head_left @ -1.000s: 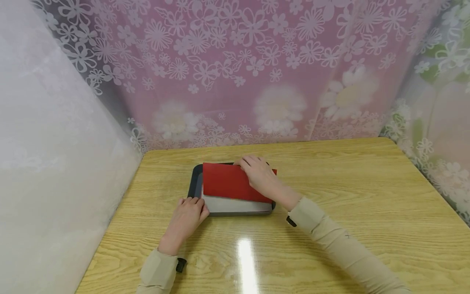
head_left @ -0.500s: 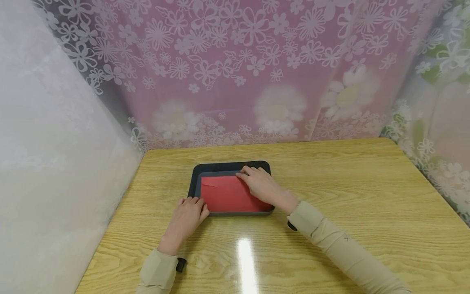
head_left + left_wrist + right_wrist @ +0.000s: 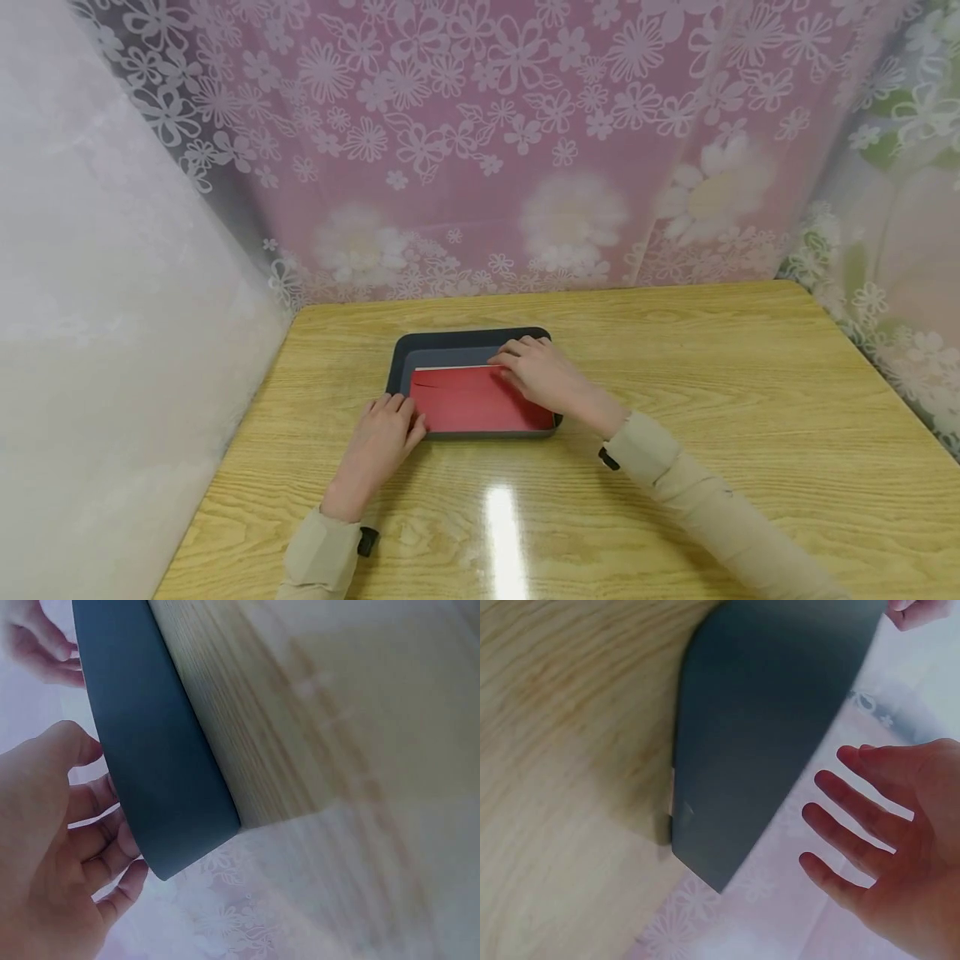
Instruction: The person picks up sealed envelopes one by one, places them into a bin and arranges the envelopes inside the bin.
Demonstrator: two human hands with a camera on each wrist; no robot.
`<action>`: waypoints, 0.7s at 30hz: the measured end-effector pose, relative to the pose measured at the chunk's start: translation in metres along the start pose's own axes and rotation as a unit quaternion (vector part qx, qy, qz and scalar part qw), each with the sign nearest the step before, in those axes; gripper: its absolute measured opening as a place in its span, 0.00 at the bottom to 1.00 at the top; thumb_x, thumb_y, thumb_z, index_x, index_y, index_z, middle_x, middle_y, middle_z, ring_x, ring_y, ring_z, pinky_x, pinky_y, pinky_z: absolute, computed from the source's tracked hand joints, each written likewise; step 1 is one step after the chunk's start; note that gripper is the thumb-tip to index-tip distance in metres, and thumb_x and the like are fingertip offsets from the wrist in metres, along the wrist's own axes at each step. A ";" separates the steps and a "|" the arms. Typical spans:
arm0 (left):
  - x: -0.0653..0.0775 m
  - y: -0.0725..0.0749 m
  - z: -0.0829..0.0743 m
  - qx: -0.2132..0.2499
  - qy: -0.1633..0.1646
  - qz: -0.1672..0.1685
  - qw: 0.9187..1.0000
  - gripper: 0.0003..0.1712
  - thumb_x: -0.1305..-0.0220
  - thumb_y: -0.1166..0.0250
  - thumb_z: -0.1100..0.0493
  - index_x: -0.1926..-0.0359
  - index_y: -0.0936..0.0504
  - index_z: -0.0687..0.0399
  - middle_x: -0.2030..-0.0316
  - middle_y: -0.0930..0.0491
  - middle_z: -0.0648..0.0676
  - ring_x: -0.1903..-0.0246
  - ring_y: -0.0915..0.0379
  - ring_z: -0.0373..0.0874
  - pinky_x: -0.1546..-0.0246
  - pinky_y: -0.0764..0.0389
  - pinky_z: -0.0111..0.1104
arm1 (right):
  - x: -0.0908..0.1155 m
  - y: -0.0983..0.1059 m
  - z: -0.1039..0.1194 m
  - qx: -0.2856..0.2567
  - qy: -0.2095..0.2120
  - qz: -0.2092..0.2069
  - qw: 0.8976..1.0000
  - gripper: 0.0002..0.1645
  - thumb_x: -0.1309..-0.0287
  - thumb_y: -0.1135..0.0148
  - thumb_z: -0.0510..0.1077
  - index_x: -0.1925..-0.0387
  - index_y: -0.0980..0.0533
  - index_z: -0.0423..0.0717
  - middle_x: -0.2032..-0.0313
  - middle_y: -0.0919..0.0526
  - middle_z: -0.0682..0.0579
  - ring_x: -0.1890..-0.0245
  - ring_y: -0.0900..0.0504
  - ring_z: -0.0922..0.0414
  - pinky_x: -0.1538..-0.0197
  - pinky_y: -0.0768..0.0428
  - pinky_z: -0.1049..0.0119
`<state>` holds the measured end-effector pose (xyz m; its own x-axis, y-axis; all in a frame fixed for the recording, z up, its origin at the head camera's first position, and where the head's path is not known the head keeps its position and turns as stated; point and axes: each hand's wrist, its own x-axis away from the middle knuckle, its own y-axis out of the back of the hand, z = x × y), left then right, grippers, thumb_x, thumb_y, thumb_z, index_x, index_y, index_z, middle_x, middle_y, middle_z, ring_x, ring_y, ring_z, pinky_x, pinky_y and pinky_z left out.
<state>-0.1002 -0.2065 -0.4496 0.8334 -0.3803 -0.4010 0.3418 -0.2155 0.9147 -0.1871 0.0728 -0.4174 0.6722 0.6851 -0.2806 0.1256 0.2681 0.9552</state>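
In the head view a dark grey tray (image 3: 472, 340) stands on the table, a red envelope (image 3: 465, 404) lying flat inside along its near side. A thin white edge shows behind the envelope's far edge. My left hand (image 3: 378, 437) holds the tray at its near left corner; in the left wrist view the fingers (image 3: 97, 851) curl at the rim. Over the right part of the envelope is my right hand (image 3: 543, 375), fingertips near its far edge. The right wrist view shows that hand's fingers (image 3: 847, 832) spread and fairly straight, gripping nothing.
The tray rests on a yellow wood-grain table (image 3: 712, 400). Behind the table hangs a pink flowered curtain (image 3: 480, 167), and a white sheet (image 3: 135, 292) drapes at the left. A light patch reflects off the near tabletop.
The right hand held a raised red piece above white paper, then lowered it into the tray. It now has its fingers loose over the envelope. The left hand stays at the tray's corner.
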 end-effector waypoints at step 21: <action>-0.042 0.009 -0.031 -0.036 -0.059 -0.050 0.996 0.05 0.32 0.36 0.58 0.65 0.21 0.54 0.67 0.22 0.52 0.63 0.27 0.50 0.58 0.27 0.42 | 0.061 0.025 -0.023 0.001 -0.034 -0.220 0.975 0.10 0.48 0.23 0.41 0.71 0.20 0.43 0.75 0.19 0.51 0.73 0.23 0.52 0.66 0.23 0.58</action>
<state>-0.1189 -0.1642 -0.4231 0.7387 -0.4641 -0.4887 0.4540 -0.1932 0.8698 -0.1601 0.1369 -0.4126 0.6002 0.4564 -0.6569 0.4140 0.5254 0.7433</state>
